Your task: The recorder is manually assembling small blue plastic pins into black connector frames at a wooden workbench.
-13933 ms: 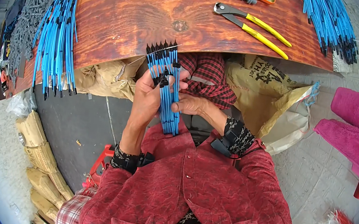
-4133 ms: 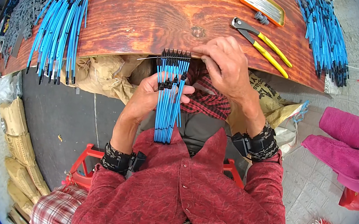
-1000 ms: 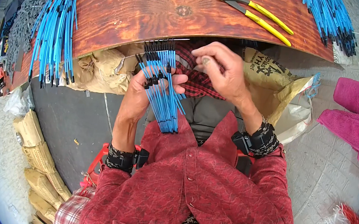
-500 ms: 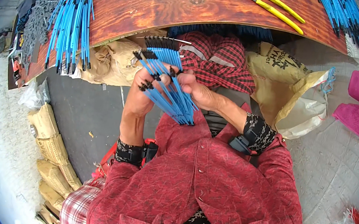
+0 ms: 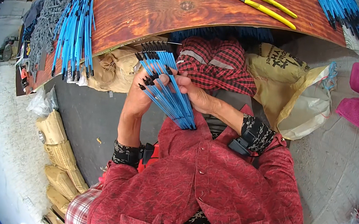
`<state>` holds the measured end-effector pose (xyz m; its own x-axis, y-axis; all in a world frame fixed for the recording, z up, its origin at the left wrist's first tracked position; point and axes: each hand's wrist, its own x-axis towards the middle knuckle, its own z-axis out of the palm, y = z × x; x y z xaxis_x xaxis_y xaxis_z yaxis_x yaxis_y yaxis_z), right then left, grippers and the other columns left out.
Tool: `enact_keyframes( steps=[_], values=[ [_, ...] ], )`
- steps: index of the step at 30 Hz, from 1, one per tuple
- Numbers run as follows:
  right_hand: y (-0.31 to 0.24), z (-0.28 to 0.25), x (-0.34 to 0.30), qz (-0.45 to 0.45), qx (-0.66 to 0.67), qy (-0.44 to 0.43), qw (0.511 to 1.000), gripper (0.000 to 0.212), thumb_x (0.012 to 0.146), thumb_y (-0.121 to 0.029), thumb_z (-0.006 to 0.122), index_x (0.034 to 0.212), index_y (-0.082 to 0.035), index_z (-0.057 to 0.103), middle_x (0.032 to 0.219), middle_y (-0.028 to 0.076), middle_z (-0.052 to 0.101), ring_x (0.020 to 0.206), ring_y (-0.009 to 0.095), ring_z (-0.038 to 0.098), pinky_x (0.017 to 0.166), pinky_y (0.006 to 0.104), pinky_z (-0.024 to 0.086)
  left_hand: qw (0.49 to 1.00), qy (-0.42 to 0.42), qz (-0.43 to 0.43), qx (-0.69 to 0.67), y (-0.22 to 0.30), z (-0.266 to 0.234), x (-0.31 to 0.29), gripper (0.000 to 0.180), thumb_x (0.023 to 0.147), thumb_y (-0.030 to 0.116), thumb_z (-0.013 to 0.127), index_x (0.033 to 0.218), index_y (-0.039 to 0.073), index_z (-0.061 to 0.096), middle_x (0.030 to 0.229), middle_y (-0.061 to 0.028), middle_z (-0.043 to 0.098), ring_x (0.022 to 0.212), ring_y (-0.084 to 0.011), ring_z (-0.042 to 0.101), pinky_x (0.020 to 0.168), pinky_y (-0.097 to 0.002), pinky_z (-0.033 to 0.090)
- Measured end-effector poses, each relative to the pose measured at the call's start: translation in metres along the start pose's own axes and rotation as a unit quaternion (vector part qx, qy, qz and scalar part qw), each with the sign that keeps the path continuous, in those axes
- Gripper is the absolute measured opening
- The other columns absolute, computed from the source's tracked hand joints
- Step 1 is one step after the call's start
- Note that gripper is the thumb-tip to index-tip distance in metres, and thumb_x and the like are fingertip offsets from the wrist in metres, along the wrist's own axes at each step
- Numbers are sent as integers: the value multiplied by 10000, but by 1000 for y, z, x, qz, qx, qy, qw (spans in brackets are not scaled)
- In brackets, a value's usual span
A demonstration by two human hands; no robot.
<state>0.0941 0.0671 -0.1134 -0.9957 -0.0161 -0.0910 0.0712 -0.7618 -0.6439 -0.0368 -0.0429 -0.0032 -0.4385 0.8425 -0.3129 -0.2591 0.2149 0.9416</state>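
Clamped around a fanned bundle of slim blue rods (image 5: 174, 106), the grip of the left hand (image 5: 140, 91) lies just off centre toward eleven o'clock; black, tapered tips crown the bundle, crossed by a thin, straight silvery wire (image 5: 176, 43). Bent fingers of the right hand (image 5: 197, 97) touch its three-o'clock edge, though whether they pinch a rod I cannot tell. At twelve o'clock spreads a glossy, swirl-grained reddish-brown wooden worktop (image 5: 157, 7), bearing yellow-handled metal pliers (image 5: 257, 5) at one, and knobbly grey moulded pieces (image 5: 55, 18) beside loose blue rods (image 5: 75, 35) at ten.
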Motion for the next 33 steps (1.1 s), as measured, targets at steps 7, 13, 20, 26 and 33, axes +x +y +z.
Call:
enact_keyframes(
  steps=[7,13,20,26,33],
  values=[
    [2,14,1,-20,44,26,998,683,892,-780,518,1057,-122,604,1009,1,623,970,71,599,854,249,512,991,-100,-77,-33,23,-21,0,242,1022,256,609,1129,44,561,1111,-189,715,851,-236,717,718,-331,580],
    [2,25,10,-19,-46,-3,999,800,934,-796,370,1215,-83,601,1018,-6,611,949,73,576,851,231,483,977,-137,-163,-14,52,-42,-5,170,1023,169,566,1099,36,641,1020,-38,644,912,-157,672,805,-288,562],
    [1,23,-2,-24,-27,-25,999,795,976,-759,318,1313,-82,565,1019,-8,618,880,57,548,743,209,479,956,-128,-217,153,89,-24,-5,246,960,3,512,1139,74,665,1058,-32,650,968,-162,664,847,-294,536],
    [-12,30,-10,-31,-41,5,999,755,997,-736,318,1319,-87,529,1007,-11,596,868,59,521,742,213,464,912,-129,-216,323,107,-14,2,356,886,-66,492,1155,71,682,1157,-29,672,987,-171,667,890,-328,524],
    [-6,25,-7,-32,-43,-19,998,719,1011,-722,294,1219,-88,565,962,0,584,843,67,508,730,227,459,911,-194,-227,284,106,-28,12,306,910,-11,540,1157,72,700,1146,-48,699,1019,-174,674,875,-307,526]
  ],
)
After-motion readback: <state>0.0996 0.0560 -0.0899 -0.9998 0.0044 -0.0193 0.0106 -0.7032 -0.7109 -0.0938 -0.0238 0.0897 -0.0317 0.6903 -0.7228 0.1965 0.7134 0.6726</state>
